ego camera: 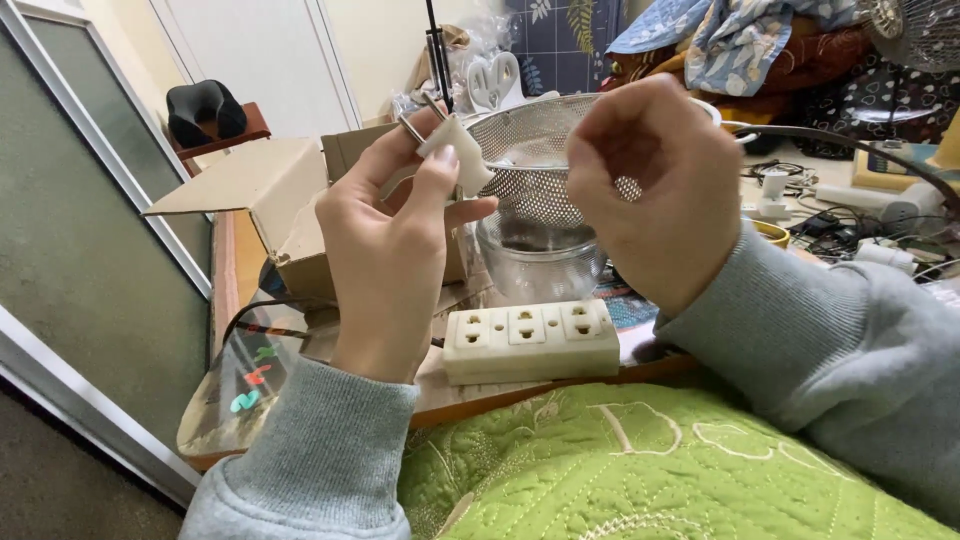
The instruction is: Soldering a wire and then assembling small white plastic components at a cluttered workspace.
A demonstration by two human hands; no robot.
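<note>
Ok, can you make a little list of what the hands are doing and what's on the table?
left hand: holds a white plug, prongs up
right hand: raised, fingers curled; what it holds is hidden
power strip: cream, on the table edge below the hands
strainer: metal mesh, sits on a glass bowl
box: cardboard, open, behind the left hand
lap: green quilt

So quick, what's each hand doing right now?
Left hand: fingers closed on a white plug, prongs pointing up.
Right hand: fingers curled shut; whether it holds anything cannot be told.
</note>
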